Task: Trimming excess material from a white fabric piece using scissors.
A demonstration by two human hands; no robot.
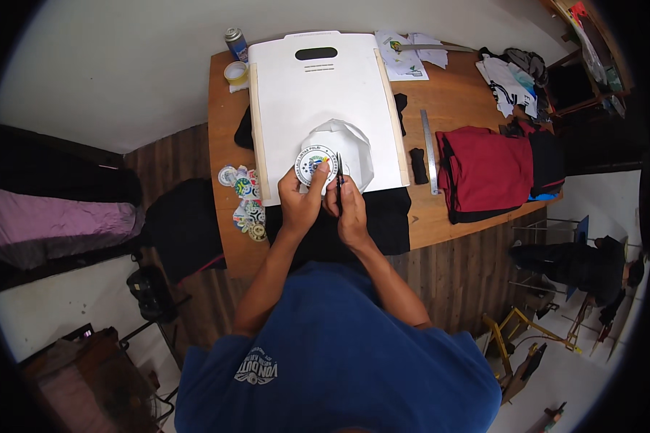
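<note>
My left hand [301, 200] pinches a round printed emblem [310, 160] with a white rim and a coloured middle, the thumb lying on its face. In my right hand [352, 213] is a pair of dark scissors [340, 167], blades pointing away from me along the emblem's right edge. A ring-like strip of white offcut [362, 146] curls around the far and right side of the emblem. Both hands are over the near end of a white board [282, 94] with a slot handle. Whether the blades touch the emblem's edge I cannot tell.
Several round cut emblems [247, 189] lie left of the board. A spray can [235, 43] and a tape roll [235, 72] stand behind them. To the right are a metal ruler [430, 148], folded red cloth [484, 169], printed sheets [404, 61] and crumpled clothes [509, 79].
</note>
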